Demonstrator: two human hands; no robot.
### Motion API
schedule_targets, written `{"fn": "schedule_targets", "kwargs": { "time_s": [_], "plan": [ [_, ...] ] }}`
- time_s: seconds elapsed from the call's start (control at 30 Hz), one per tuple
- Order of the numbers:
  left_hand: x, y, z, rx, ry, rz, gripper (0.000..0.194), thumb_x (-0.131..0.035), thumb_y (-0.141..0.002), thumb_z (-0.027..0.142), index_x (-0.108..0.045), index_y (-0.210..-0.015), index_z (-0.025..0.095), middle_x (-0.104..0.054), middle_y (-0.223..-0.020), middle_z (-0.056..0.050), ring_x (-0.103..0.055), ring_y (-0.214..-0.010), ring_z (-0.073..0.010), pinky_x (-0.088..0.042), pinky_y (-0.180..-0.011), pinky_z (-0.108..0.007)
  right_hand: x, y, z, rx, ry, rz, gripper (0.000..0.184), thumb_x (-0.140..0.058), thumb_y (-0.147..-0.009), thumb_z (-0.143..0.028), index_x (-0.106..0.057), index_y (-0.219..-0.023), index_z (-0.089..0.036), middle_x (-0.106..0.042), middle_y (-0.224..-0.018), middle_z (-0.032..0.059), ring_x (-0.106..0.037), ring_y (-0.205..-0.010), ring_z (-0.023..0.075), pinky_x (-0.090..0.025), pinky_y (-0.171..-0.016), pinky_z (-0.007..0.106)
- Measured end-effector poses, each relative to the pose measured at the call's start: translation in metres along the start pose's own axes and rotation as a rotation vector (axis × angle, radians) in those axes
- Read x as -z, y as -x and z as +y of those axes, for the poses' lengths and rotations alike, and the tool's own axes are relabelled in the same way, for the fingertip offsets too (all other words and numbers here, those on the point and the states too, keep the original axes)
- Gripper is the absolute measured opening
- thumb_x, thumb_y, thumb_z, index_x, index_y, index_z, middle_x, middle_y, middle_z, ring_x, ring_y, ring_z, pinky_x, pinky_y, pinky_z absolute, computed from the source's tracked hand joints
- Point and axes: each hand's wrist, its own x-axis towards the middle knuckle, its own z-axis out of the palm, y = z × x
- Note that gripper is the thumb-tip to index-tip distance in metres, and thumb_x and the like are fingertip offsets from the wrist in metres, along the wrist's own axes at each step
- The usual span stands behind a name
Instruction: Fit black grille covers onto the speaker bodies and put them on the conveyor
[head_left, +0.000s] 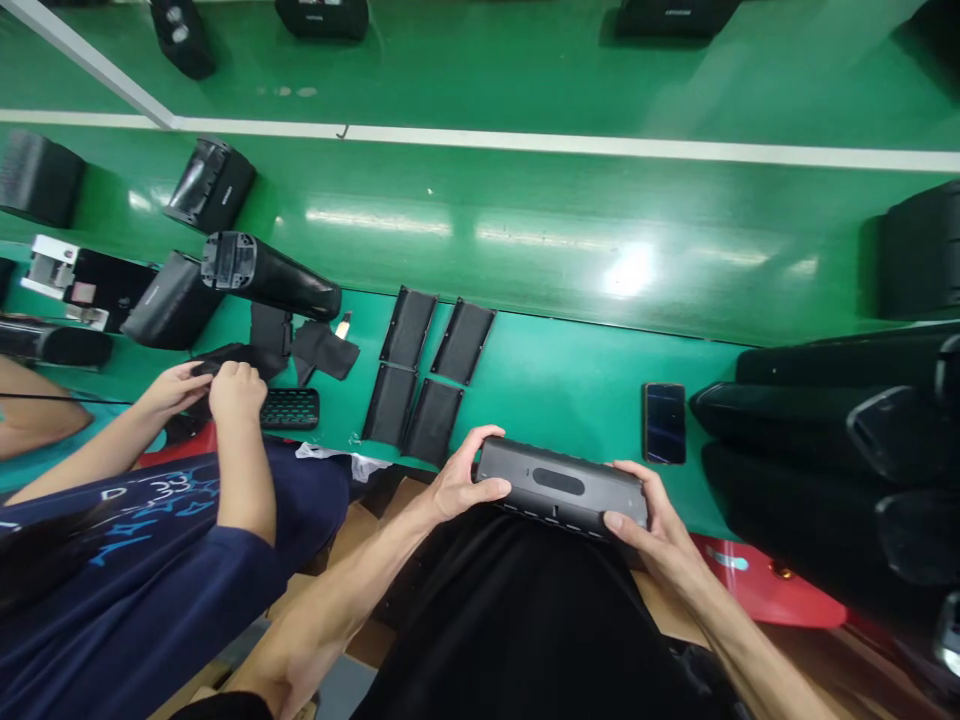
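Observation:
A long black speaker housing (pixel 592 482) lies across my lap at the table's near edge. An oval recess shows on its upper face, and a row of slots runs along its near side. My left hand (pixel 472 477) grips its left end, thumb on top. Around the right end my right hand (pixel 651 520) is closed, thumb pressed near the near edge. Just beyond my left hand, several dark rectangular mesh panels (pixel 409 328) lie on the green table (pixel 570 370). A phone (pixel 664 424) rests past my right hand.
On the left a co-worker's hands (pixel 238 390) work on a dark piece beside a black grille (pixel 290 408). A standing speaker body (pixel 292 285) and others are behind. Large dark shapes (pixel 810 430) crowd the right. Beyond the table runs a green surface with a white line (pixel 525 140).

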Motion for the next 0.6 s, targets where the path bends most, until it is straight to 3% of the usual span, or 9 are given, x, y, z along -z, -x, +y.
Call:
{"fn": "schedule_targets", "kwargs": {
  "time_s": [0.1, 0.23, 0.3, 0.37, 0.43, 0.47, 0.6],
  "plan": [
    [0.001, -0.012, -0.005, 0.07, -0.027, 0.048, 0.074, -0.075, -0.076, 0.056, -0.052, -0.139, 0.026, -0.062, -0.12, -0.005, -0.058, -0.11, -0.0294, -0.045, -0.097, -0.038, -0.008, -0.008, 0.003, -0.166, -0.135, 0.018, 0.071, -0.092, -0.068, -0.055, -0.06, -0.129, -0.036, -0.067, -0.115, 0.0013, -0.065, -0.098, 0.0262, -0.052, -0.084, 0.034],
    [-0.006, -0.038, -0.012, 0.317, -0.034, 0.042, 0.06, -0.066, -0.083, 0.068, -0.058, -0.126, 0.027, -0.066, -0.108, -0.003, -0.059, -0.111, -0.0291, -0.044, -0.099, -0.041, -0.011, -0.028, 0.0, -0.483, -0.167, 0.006, 0.062, -0.084, -0.073, -0.066, -0.061, -0.122, -0.035, -0.072, -0.087, -0.001, -0.067, -0.075, 0.0243, -0.051, -0.064, 0.032],
    [-0.008, -0.046, -0.014, 0.405, 0.08, -0.015, 0.066, -0.072, -0.079, 0.068, -0.056, -0.129, 0.028, -0.068, -0.106, -0.002, -0.062, -0.109, -0.0287, -0.046, -0.097, -0.041, -0.01, -0.035, -0.002, -0.491, -0.133, 0.035, 0.056, -0.083, -0.076, -0.066, -0.065, -0.117, -0.034, -0.074, -0.084, -0.0007, -0.069, -0.077, 0.0251, -0.051, -0.064, 0.032],
    [0.002, -0.048, -0.011, 0.444, 0.247, 0.004, 0.072, -0.084, -0.071, 0.059, -0.056, -0.13, 0.028, -0.07, -0.102, -0.002, -0.064, -0.104, -0.0288, -0.048, -0.095, -0.042, -0.009, -0.039, -0.002, -0.459, -0.193, 0.033, 0.058, -0.088, -0.073, -0.061, -0.065, -0.118, -0.033, -0.076, -0.086, -0.0002, -0.071, -0.081, 0.0259, -0.054, -0.069, 0.033],
    [0.036, -0.042, -0.004, 0.441, 0.432, 0.117, 0.063, -0.089, -0.069, 0.05, -0.062, -0.12, 0.024, -0.072, -0.097, -0.003, -0.067, -0.1, -0.0289, -0.051, -0.092, -0.042, -0.011, -0.04, 0.0, -0.443, -0.293, 0.037, 0.067, -0.093, -0.067, -0.055, -0.063, -0.123, -0.033, -0.077, -0.086, -0.0002, -0.071, -0.078, 0.0255, -0.054, -0.07, 0.034],
    [0.061, -0.036, 0.001, 0.422, 0.494, 0.156, 0.053, -0.085, -0.076, 0.051, -0.065, -0.114, 0.022, -0.073, -0.097, -0.005, -0.068, -0.099, -0.0282, -0.052, -0.091, -0.041, -0.013, -0.04, 0.001, -0.443, -0.333, 0.054, 0.071, -0.095, -0.065, -0.051, -0.062, -0.124, -0.032, -0.077, -0.084, -0.0003, -0.071, -0.075, 0.025, -0.054, -0.069, 0.034],
    [0.182, -0.015, 0.016, 0.324, 0.622, 0.306, 0.038, -0.052, -0.104, 0.053, -0.063, -0.102, 0.017, -0.068, -0.089, -0.002, -0.069, -0.083, -0.0181, -0.059, -0.08, -0.037, -0.023, -0.042, 0.006, -0.471, -0.371, 0.146, 0.061, -0.096, -0.059, -0.043, -0.065, -0.109, -0.029, -0.071, -0.069, -0.0034, -0.065, -0.06, 0.022, -0.049, -0.056, 0.032]
  ]
}}
